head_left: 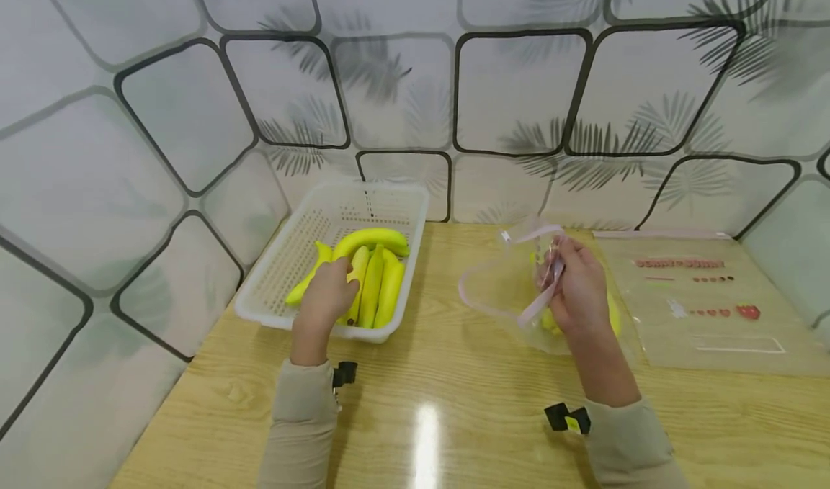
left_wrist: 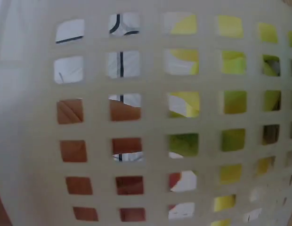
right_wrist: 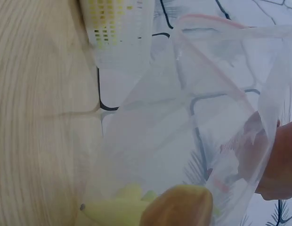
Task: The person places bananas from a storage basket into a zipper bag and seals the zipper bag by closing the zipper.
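Note:
My left hand (head_left: 327,287) reaches into a white slotted plastic basket (head_left: 259,315), its thumb and forefinger apart at the yellow bananas (head_left: 371,287). In the left wrist view the basket wall (left_wrist: 153,84) fills the picture, and parts of that hand and of the bananas (left_wrist: 231,141) show through its holes. My right hand (head_left: 583,284) grips the pink-edged mouth of a clear plastic zip bag (head_left: 486,280), which stands spread toward the left. Yellow bananas (right_wrist: 115,210) show through the lower part of the bag in the right wrist view.
A second clear bag (head_left: 700,302) with a pink zip strip and red printed pictures lies flat on the wooden table (head_left: 467,402) at the right. Behind the table stands a patterned wall (head_left: 519,93), which continues down the left side. The basket stands close to it.

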`<state>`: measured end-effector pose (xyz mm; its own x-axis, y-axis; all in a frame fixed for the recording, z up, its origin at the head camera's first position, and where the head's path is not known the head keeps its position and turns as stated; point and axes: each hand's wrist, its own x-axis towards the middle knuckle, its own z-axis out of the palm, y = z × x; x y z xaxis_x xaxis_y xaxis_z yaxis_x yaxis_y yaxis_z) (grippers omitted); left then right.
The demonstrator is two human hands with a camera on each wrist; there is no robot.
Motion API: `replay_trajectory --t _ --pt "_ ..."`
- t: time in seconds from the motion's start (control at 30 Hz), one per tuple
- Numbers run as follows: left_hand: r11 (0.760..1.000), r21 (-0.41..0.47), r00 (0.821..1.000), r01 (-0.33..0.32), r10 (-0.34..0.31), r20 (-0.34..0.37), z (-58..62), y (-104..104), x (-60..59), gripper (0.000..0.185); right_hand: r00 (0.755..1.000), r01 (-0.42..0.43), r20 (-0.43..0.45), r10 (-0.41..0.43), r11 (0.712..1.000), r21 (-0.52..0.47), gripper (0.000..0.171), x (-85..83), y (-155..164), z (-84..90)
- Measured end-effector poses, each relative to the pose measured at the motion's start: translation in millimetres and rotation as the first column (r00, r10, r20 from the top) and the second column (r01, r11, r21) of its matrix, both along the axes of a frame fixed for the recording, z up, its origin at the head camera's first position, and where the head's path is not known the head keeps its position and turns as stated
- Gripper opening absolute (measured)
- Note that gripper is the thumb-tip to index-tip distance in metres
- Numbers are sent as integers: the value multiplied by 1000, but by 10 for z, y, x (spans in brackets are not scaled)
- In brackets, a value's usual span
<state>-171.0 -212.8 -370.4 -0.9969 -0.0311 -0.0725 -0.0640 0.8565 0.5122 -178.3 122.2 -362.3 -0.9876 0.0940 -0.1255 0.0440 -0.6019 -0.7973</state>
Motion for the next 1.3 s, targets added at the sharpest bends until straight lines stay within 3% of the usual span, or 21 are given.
replay_trajectory --t 0.23,0.67,0.9,1.17,1.3 --pt "999 -31 990 -23 27 136 -105 -52 -37 47 998 -34 -45 35 999 11 21 7 2 -20" --pt "993 -116 987 -12 30 156 -155 -26 -123 51 998 -67 8 67 998 14 19 0 6 -64" --pt "991 -132 984 -8 32 176 -209 -52 -145 17 997 -72 25 71 997 26 19 15 -15 -66" --pt "992 -119 970 33 -3 242 -186 -57 -151 42 998 -54 23 53 999 5 18 15 -23 -43" --pt "993 -113 963 28 4 270 -187 -67 -157 43 998 -56 21 56 998 4 18 14 -16 -44"
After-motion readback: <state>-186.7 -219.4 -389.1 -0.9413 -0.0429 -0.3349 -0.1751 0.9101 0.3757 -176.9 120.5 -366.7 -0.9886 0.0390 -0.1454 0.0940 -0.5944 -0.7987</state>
